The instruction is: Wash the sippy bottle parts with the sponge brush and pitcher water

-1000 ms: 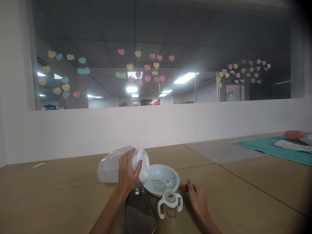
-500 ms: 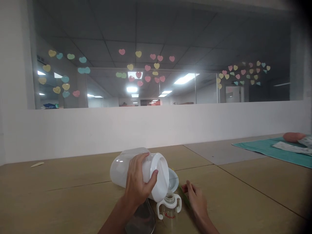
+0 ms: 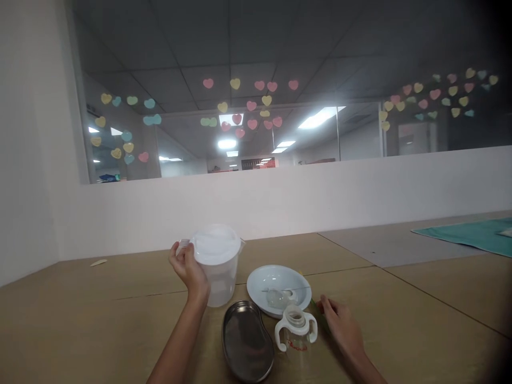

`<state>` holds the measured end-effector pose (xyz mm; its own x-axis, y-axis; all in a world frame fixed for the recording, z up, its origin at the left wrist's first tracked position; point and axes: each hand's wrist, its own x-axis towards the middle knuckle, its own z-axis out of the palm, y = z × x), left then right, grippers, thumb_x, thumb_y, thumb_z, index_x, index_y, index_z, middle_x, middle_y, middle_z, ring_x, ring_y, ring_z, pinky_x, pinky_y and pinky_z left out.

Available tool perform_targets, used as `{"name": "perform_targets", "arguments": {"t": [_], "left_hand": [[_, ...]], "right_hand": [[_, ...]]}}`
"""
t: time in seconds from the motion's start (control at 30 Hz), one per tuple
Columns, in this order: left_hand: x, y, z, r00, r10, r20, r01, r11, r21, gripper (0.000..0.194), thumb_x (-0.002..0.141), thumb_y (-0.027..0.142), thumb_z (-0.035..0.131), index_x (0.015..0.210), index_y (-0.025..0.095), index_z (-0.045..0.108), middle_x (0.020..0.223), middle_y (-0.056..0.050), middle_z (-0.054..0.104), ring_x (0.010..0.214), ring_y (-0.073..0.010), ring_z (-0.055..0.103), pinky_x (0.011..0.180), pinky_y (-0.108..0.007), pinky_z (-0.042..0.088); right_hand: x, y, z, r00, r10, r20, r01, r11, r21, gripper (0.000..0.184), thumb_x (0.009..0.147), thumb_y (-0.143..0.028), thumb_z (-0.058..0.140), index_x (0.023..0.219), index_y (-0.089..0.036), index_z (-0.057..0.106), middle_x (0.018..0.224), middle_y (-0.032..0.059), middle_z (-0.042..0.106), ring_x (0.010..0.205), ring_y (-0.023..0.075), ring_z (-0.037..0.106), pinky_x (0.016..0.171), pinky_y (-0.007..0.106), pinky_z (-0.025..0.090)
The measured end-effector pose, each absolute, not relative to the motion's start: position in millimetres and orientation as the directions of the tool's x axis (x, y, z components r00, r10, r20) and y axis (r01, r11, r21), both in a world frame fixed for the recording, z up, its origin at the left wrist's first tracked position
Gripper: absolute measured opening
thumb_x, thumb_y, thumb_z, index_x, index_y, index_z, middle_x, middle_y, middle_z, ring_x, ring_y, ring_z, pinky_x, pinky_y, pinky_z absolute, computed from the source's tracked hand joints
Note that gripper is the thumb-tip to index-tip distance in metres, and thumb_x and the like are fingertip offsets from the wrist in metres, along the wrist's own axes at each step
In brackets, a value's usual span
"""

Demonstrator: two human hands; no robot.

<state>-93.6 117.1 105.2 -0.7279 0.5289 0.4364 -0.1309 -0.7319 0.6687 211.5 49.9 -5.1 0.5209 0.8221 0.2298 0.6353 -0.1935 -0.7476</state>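
Note:
A translucent plastic pitcher (image 3: 220, 277) with a white lid stands nearly upright at the left. My left hand (image 3: 192, 274) is closed round its handle. Right of it sits a pale blue bowl (image 3: 258, 285) with a clear bottle cap and a white-collared piece inside. In front of the bowl stands an uncapped clear baby bottle (image 3: 296, 338) with two white handles and red lettering. Beside the bottle, my right hand (image 3: 344, 328) has its fingers curled against a thin green strip (image 3: 317, 309), mostly hidden by the hand; its kind is unclear.
A kidney-shaped metal tray (image 3: 248, 341) lies between my left forearm and the bottle. At the far right a teal cloth (image 3: 468, 237) is spread on the table. A small pale oval piece (image 3: 98, 262) lies at the left, near the white wall (image 3: 160, 213).
My left hand has brought the pitcher from tipped sideways over the bottle to nearly upright, further left. The bowl and metal tray are now uncovered. My right hand stays beside the bottle.

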Motion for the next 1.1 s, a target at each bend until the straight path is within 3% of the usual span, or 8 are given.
{"name": "perform_targets", "arguments": {"t": [0.23, 0.4, 0.77, 0.97, 1.1], "left_hand": [[-120, 141, 95, -0.808, 0.552, 0.205, -0.193, -0.577, 0.794, 0.046, 0.080, 0.035, 0.047, 0.120, 0.022, 0.027, 0.103, -0.005, 0.047, 0.101, -0.0184, 0.052, 0.089, -0.036, 0.043], [-121, 143, 93, -0.828, 0.525, 0.197, -0.178, -0.580, 0.795, 0.048, 0.080, 0.035, 0.045, 0.120, 0.023, 0.021, 0.102, -0.004, 0.045, 0.102, -0.0182, 0.051, 0.091, -0.037, 0.042], [-122, 148, 86, -0.830, 0.527, 0.183, -0.153, -0.530, 0.834, 0.047, 0.078, 0.035, 0.048, 0.116, 0.024, 0.023, 0.101, -0.004, 0.043, 0.100, -0.0187, 0.050, 0.093, -0.039, 0.040], [-126, 156, 78, -0.823, 0.540, 0.175, -0.127, -0.475, 0.870, 0.042, 0.078, 0.032, 0.047, 0.112, 0.025, 0.023, 0.097, -0.003, 0.043, 0.096, -0.0184, 0.052, 0.090, -0.040, 0.042], [-130, 161, 75, -0.811, 0.560, 0.172, -0.099, -0.420, 0.902, 0.045, 0.078, 0.033, 0.048, 0.113, 0.024, 0.022, 0.094, -0.003, 0.044, 0.093, -0.0180, 0.053, 0.088, -0.038, 0.043]], "right_hand": [[214, 50, -5, 0.536, 0.823, 0.186, 0.618, -0.232, -0.751, 0.041, 0.078, -0.045, 0.033, 0.068, -0.021, 0.065, 0.076, 0.0066, 0.068, 0.074, 0.0241, 0.063, 0.058, 0.028, 0.040], [214, 50, -7, 0.503, 0.831, 0.237, 0.661, -0.193, -0.725, 0.040, 0.078, -0.043, 0.034, 0.069, -0.020, 0.066, 0.073, 0.0067, 0.068, 0.072, 0.0239, 0.063, 0.056, 0.027, 0.039], [210, 50, -10, 0.488, 0.849, 0.204, 0.741, -0.279, -0.610, 0.033, 0.083, -0.031, 0.035, 0.070, -0.019, 0.063, 0.077, 0.0085, 0.069, 0.072, 0.0219, 0.063, 0.055, 0.026, 0.036], [209, 51, -15, 0.469, 0.845, 0.257, 0.791, -0.273, -0.548, 0.018, 0.077, -0.018, 0.044, 0.077, -0.018, 0.062, 0.085, 0.0084, 0.068, 0.079, 0.0204, 0.063, 0.058, 0.024, 0.036], [208, 52, -18, 0.467, 0.837, 0.286, 0.821, -0.290, -0.491, 0.023, 0.073, -0.011, 0.046, 0.089, -0.015, 0.062, 0.096, 0.0121, 0.065, 0.083, 0.0205, 0.062, 0.064, 0.026, 0.038]]}}
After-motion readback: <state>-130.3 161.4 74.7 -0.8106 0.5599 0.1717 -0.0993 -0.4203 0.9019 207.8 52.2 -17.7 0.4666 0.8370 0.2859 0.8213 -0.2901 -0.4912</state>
